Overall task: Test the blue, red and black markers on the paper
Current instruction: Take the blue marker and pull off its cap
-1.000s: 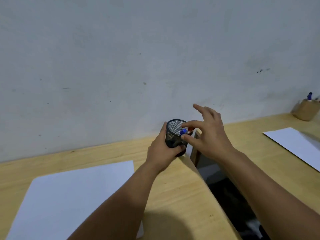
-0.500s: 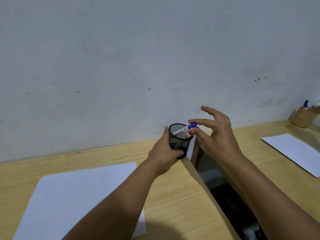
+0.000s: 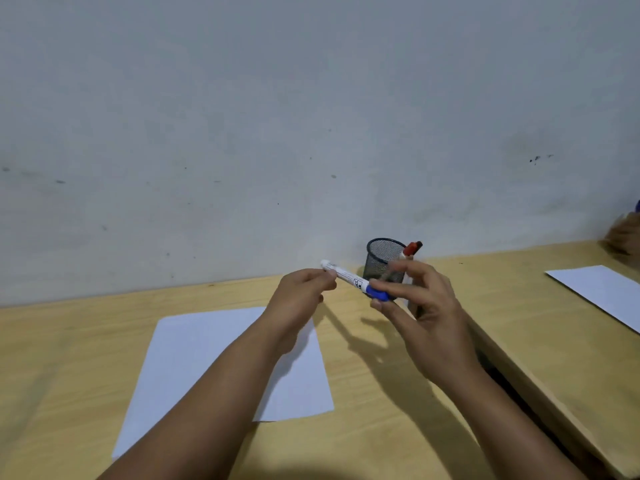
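Head view: left hand (image 3: 298, 289) pinches the light, rigid blue marker (image 3: 353, 280) barrel; right hand (image 3: 420, 306) fingers grip its cap, 3 o'clock end.

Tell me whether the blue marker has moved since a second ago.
Yes. The blue marker has come out of the black mesh pen cup and is now held level in front of it, between left hand and right hand.

Mesh pen cup (image 3: 379, 259) on wood desk (image 3: 363, 438) by grey wall (image 3: 311, 116); 2nd sheet (image 3: 602, 289) far right.
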